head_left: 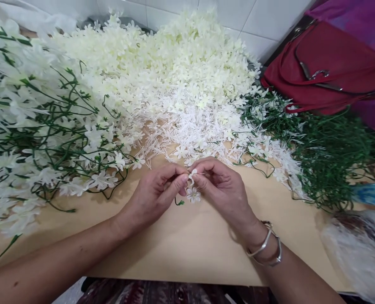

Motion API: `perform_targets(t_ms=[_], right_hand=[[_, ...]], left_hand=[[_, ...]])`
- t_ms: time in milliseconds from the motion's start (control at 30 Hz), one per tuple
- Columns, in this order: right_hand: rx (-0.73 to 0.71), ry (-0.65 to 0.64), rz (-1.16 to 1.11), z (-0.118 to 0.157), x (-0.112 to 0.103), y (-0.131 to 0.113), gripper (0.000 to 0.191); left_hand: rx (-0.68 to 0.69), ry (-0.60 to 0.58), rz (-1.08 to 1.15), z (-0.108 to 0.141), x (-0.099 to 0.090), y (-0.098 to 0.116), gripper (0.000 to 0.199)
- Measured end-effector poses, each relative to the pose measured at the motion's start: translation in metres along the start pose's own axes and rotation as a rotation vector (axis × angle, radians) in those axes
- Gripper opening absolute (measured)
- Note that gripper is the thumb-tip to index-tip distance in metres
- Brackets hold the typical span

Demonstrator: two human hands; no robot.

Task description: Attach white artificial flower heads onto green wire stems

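Both hands meet over the table, fingertips nearly touching around small white artificial flowers point(193, 194). My left hand point(162, 190) is closed in a pinch at the flowers' left side, and a short green stem point(179, 203) hangs below its fingers. From the right, my right hand point(222, 188) pinches a white blossom between thumb and forefinger; bracelets circle that wrist. One blossom sits between the fingertips, another hangs just beneath. The fingers hide exactly how stem and blossoms join.
Loose white blossoms point(174, 63) and thin white sticks heap behind the hands on the tan table point(174, 253). Flowers on green stems point(47, 126) pile left. Green stems point(333, 147), a red bag point(339, 63) and a plastic bag point(361, 253) lie right.
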State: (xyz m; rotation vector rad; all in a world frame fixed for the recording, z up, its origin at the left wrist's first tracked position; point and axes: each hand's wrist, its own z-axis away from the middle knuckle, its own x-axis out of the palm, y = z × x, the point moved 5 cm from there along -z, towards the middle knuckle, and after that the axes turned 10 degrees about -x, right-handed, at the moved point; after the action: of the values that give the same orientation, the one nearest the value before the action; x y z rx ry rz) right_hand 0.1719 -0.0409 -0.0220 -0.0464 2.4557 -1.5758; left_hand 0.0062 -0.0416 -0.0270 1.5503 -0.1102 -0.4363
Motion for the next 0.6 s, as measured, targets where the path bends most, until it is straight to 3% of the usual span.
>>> perform_targets(t_ms=[133, 233, 300, 400, 467, 533, 600], right_hand=[[-0.119, 0.135, 0.121, -0.005, -0.019, -0.009, 0.008], [-0.201, 0.169, 0.288, -0.009, -0.034, -0.015, 0.002], [-0.176, 0.064, 0.35, -0.012, -0.037, -0.014, 0.006], [-0.127, -0.203, 0.357, -0.012, -0.03, -0.008, 0.005], [-0.16, -0.353, 0.385, -0.01, -0.024, -0.006, 0.017], [-0.199, -0.407, 0.457, -0.01, -0.023, -0.003, 0.019], [-0.197, -0.322, 0.535, -0.012, -0.03, 0.002, 0.008]], left_hand=[[-0.028, 0.075, 0.132, 0.002, -0.005, 0.002, 0.021], [0.036, 0.1, 0.079, 0.007, -0.008, 0.007, 0.02], [0.138, 0.039, -0.061, 0.012, -0.005, 0.014, 0.016], [0.276, -0.097, -0.284, 0.019, 0.005, 0.018, 0.014], [0.347, -0.2, -0.414, 0.023, 0.013, 0.016, 0.014], [0.428, -0.282, -0.533, 0.025, 0.022, 0.013, 0.014], [0.478, -0.295, -0.62, 0.025, 0.026, 0.01, 0.014]])
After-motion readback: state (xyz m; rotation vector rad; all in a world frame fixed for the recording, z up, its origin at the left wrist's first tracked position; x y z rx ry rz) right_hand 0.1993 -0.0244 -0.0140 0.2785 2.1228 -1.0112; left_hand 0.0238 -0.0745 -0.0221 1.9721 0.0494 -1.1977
